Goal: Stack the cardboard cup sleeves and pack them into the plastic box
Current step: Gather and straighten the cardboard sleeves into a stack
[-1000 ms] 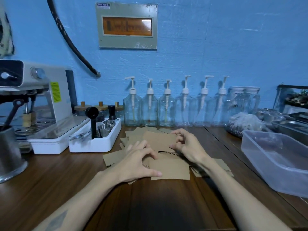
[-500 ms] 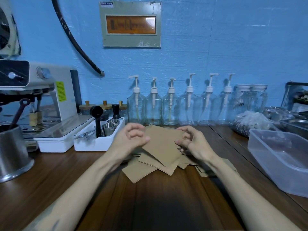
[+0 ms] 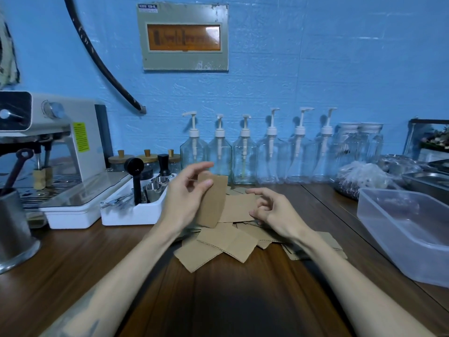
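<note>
Above pile (image 3: 218, 242): sleeve (image 3: 211, 200) upright in left hand (image 3: 187, 190).

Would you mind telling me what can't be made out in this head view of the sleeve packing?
- Sleeve count: the pile overlaps itself, and the right hand covers part of it.
- Box: cut off by the right edge, so its full extent is unseen.
- Left hand: its fingers hide how many sleeves are in its grip.
- Wall panel: lettering is blurred.
</note>
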